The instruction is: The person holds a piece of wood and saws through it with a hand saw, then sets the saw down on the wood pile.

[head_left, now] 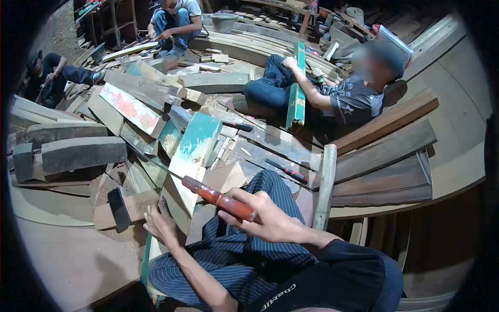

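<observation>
My right hand [267, 216] is wrapped round the red-brown wooden handle [218, 198] of a hand tool. The tool's thin metal shaft points away to the left, passing over a wood block [195, 145] with worn green and white paint. Beside that block's lower left edge is my left hand [162, 226], its fingers apart and pointing up. A flat black object [120, 210] leans on a piece of wood just left of it. Past my knee lie two tools with red and black handles, one near [287, 170] and one farther off [237, 126].
Piled wood offcuts [83, 156] fill the left side. Dark planks [384, 156] lie at right, with an upright pale post [325, 187] beside them. A person [364, 93] at right holds a green beam [297, 93]; two more people sit farther back.
</observation>
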The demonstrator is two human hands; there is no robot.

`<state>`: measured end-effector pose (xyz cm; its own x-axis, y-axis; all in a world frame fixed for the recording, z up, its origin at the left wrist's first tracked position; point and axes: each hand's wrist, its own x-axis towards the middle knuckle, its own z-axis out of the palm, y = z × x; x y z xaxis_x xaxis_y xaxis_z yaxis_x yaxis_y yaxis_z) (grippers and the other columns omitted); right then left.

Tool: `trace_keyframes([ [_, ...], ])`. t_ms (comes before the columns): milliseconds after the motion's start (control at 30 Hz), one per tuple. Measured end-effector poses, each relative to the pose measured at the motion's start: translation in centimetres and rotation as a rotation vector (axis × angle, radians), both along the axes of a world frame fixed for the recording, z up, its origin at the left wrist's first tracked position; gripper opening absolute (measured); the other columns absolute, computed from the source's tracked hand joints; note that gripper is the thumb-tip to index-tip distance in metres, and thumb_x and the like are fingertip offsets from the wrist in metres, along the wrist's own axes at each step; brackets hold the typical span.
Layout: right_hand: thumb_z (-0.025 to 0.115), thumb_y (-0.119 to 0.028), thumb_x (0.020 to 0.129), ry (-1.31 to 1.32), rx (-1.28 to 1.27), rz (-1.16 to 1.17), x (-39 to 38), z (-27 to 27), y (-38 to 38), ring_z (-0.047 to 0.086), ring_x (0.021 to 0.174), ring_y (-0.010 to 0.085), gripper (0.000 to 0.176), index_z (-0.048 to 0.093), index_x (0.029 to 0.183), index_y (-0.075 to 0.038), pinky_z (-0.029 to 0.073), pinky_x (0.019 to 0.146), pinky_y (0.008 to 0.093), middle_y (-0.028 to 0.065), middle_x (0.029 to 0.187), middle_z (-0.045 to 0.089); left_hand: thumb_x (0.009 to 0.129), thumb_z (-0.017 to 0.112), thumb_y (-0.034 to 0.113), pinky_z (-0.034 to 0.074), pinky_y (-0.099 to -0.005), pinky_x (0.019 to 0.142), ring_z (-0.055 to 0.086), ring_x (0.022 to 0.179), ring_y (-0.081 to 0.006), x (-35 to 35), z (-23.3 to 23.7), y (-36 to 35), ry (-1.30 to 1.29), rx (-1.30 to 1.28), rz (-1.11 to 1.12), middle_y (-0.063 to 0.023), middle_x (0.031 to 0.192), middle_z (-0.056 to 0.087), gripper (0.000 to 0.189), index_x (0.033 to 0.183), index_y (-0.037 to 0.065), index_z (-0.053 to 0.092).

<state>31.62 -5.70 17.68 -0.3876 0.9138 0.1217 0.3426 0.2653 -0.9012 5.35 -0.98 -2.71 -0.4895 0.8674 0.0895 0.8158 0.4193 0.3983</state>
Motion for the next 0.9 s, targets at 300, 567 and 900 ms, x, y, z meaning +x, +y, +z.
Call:
trace_keyframes([
  [300, 0.065, -0.013, 0.093, 0.085, 0.072, 0.040, -2.8, -5.4, 2.0, 0.055, 0.055, 0.0196, 0.026, 0.054, 0.112, 0.001, 0.045, 0.054, 0.0316, 0.0149, 0.066, 0.057, 0.099, 0.041, 0.053, 0.038, -0.0500, 0.094, 0.057, 0.111, -0.0351, -0.2, -0.2, 0.6, -0.079, -0.115, 0.084, -0.0178, 0.110, 0.066, 0.055, 0.111, 0.008, 0.069],
  [567, 0.066, -0.017, 0.093, -0.009, 0.017, 0.052, -5.8, -3.4, 3.7, 0.054, 0.059, 0.0227, 0.026, 0.054, 0.108, 0.000, 0.046, 0.059, 0.0345, 0.0171, 0.069, 0.056, 0.097, 0.051, 0.044, 0.038, -0.0495, 0.090, 0.060, 0.102, -0.0373, 1.1, 1.2, -0.3, -0.160, 0.218, 0.049, -0.0183, 0.105, 0.067, 0.041, 0.105, 0.009, 0.070],
  [900, 0.068, -0.012, 0.091, 0.073, 0.149, -0.014, -4.6, -5.9, 3.1, 0.055, 0.061, 0.0267, 0.021, 0.055, 0.102, 0.000, 0.046, 0.059, 0.0342, 0.0193, 0.073, 0.056, 0.096, 0.053, 0.039, 0.043, -0.0472, 0.085, 0.062, 0.100, -0.0354, 0.7, 0.4, -0.1, -0.096, 0.275, 0.002, -0.0180, 0.102, 0.070, 0.038, 0.099, 0.007, 0.072],
])
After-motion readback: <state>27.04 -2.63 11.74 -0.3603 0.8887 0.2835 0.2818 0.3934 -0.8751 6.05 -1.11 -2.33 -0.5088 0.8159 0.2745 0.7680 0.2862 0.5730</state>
